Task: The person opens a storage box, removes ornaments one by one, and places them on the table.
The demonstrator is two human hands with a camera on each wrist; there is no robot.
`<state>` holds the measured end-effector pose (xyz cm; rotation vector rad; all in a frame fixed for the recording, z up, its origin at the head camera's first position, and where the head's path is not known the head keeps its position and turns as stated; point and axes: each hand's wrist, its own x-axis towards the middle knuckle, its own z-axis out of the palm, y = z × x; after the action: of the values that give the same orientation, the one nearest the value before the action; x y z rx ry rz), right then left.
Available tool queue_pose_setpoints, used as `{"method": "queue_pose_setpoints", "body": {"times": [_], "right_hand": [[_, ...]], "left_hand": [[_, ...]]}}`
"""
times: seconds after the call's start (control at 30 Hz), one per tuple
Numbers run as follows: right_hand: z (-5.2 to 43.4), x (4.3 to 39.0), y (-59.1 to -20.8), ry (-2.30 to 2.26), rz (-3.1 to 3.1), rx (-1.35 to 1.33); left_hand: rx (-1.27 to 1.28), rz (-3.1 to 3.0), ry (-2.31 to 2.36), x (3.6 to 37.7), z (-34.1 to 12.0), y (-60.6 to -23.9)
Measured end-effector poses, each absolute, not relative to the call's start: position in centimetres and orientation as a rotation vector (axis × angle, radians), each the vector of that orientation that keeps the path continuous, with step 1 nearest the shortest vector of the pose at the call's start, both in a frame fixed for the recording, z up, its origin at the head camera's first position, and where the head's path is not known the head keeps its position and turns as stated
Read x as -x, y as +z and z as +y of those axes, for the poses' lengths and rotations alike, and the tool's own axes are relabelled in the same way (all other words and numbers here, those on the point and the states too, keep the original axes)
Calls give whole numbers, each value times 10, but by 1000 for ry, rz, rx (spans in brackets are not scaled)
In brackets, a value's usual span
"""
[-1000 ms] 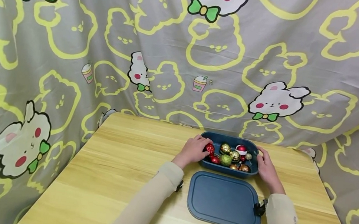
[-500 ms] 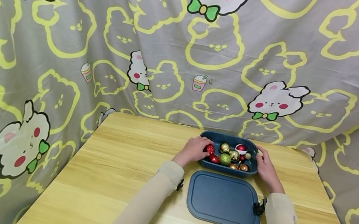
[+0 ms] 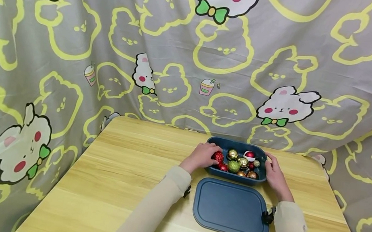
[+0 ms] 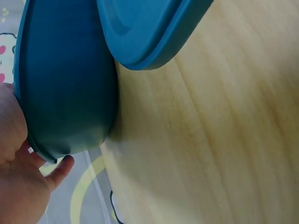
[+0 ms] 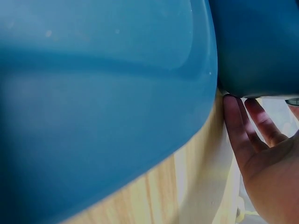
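Left hand (image 3: 201, 155) rests against the left short end of the dark blue oblong plastic tub (image 3: 234, 175), fingers laid over the rim and reaching a red glitter bauble (image 3: 217, 157) just inside. Whether those fingers pinch the bauble or only touch it cannot be told from the head view. The left wrist view shows the palm (image 4: 11, 163) pressed to the tub's outer wall (image 4: 65, 84), fingers relaxed rather than curled.

Right hand (image 3: 274, 175) sits at the opposite short end. Its straight fingers (image 5: 236, 126) lie flat against the tub wall (image 5: 257, 46), open, gripping nothing.

The tub stands on the pale wooden table (image 3: 123, 170), toward the far edge and right of centre. Its long axis runs left to right, straight across between the two hands, so each hand bears on one end. Both hands touch it; neither is nearer.

Contents: a heap of small round ornaments in red, gold and green, including a green glitter ball (image 3: 233, 166) and a red-and-white ball (image 3: 249, 154).

The matching dark blue flat lid (image 3: 232, 208) lies on the table just nearer the person than the tub, between the forearms, its far edge close to the tub's near wall.

A grey curtain with yellow rabbit outlines (image 3: 193, 55) hangs behind and beside the table.
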<state>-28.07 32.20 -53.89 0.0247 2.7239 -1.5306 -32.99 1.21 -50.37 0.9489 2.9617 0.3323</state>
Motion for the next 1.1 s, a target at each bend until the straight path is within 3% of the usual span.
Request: {"method": "queue_pose_setpoints", "body": {"times": [0.5, 1.1], "right_hand": [[322, 279, -539, -1520, 2732, -40], [318, 276, -535, -1516, 2721, -44]], "left_hand": [[-932, 3090, 503, 323, 9, -514], [-941, 3048, 1047, 319, -2, -509]]}}
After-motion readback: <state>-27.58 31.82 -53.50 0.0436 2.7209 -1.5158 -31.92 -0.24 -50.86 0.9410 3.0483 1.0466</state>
